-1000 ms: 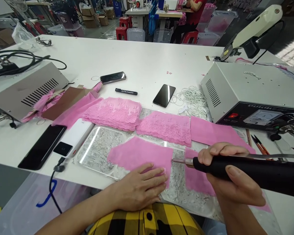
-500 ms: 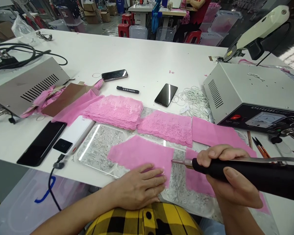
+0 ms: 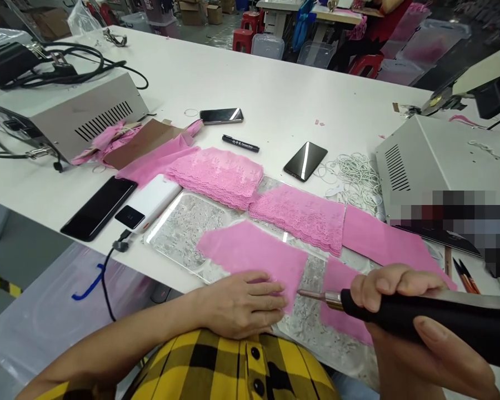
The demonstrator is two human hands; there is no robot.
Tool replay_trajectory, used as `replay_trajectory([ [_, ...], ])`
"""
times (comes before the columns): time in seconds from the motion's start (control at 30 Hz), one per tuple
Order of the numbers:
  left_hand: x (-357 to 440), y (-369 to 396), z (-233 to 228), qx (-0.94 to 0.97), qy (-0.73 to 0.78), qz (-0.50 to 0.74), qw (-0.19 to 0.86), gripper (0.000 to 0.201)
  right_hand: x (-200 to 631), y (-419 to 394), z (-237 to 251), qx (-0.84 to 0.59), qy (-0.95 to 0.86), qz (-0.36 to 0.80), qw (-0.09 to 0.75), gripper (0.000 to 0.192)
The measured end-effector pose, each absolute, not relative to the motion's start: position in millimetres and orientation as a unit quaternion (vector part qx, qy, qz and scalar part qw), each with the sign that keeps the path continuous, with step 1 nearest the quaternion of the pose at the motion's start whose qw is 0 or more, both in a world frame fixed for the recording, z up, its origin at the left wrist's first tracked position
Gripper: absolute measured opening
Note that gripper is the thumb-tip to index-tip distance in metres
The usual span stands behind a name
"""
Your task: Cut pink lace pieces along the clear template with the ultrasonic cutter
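Observation:
My left hand (image 3: 245,304) lies flat on a cut pink fabric piece (image 3: 254,250), its fingers stretched toward the piece's right edge. In my right hand (image 3: 416,316) is a thick black handheld tool (image 3: 383,311) with a thin pointed metal tip, gripped with fingers over the top and thumb along the near side. The tip is at the right edge of the fabric; whether it touches the cloth I cannot tell. Under the tool lies a second pink piece (image 3: 337,300), partly hidden. Both pieces rest on a grey marbled clear-covered board (image 3: 177,233).
Behind the board are two pink lace stacks (image 3: 216,176) (image 3: 300,216) and plain pink fabric (image 3: 383,236). Phones (image 3: 306,161), a black marker (image 3: 240,143), a white power bank (image 3: 150,201) and tangled pale cord (image 3: 356,178) lie around. Grey machine boxes (image 3: 87,105) (image 3: 420,161) flank the table.
The view has turned left and tilted, shifting the table things rightward. The tool tip has moved toward me along the fabric's right edge. My left hand stays flat on the piece.

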State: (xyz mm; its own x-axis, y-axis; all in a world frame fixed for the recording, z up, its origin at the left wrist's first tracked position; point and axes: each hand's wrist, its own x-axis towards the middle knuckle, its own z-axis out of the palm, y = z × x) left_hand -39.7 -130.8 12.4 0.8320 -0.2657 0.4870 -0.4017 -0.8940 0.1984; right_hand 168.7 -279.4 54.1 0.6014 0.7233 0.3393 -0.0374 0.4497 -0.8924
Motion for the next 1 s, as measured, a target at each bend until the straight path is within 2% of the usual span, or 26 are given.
replay_trajectory([
  [0.7, -38.7, -133.1, 15.0, 0.941, -0.177, 0.222, 0.182, 0.028, 161.6, -279.2, 58.7, -0.466, -0.373, 0.260, 0.759, 0.018],
  [0.87, -51.7, -121.9, 12.5, 0.938, -0.056, 0.282, 0.193, 0.025, 164.4, -266.4, 63.3, -0.501, -0.302, 0.163, 0.795, 0.018],
  [1.0, -56.1, -101.6, 9.9, 0.967, 0.023, 0.192, 0.169, 0.034, 159.1, -245.4, 67.2, -0.518, -0.295, 0.116, 0.795, 0.016],
])
